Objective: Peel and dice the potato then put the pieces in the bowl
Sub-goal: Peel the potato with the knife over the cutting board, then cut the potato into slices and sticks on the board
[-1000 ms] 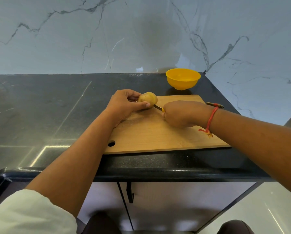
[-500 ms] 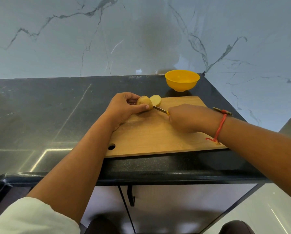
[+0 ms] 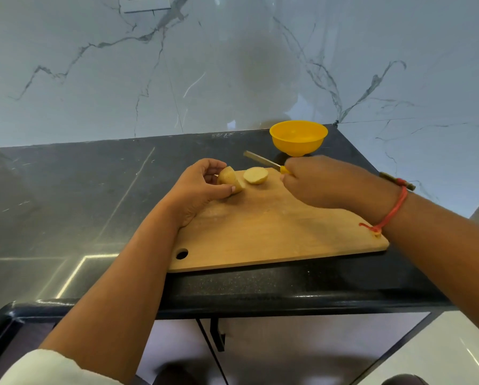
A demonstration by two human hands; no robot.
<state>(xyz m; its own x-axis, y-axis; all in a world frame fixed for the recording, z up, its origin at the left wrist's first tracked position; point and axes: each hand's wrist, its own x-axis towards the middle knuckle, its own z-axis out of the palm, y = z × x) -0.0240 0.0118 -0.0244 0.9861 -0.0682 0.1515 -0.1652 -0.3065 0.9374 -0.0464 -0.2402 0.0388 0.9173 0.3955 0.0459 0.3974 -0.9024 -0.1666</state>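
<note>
The potato lies cut in two at the far end of the wooden cutting board [image 3: 266, 234]. My left hand [image 3: 198, 190] grips one potato half [image 3: 228, 177] between thumb and fingers. The other potato half [image 3: 256, 175] lies loose just to its right, cut face up. My right hand [image 3: 316, 182] holds a knife [image 3: 263, 161] by its yellow handle, the blade lifted above the board and pointing left and away, behind the loose half. The yellow bowl [image 3: 298, 137] stands on the counter just beyond the board, with nothing visible inside.
The board sits on a dark stone counter [image 3: 80, 204] whose front edge runs below it. A marble wall rises right behind the bowl. The counter ends just to the right of the board. A red thread is tied around my right wrist.
The knife went through the potato, splitting it into two halves. The right half fell over to the right. My right hand then lifted the blade up and away behind the halves.
</note>
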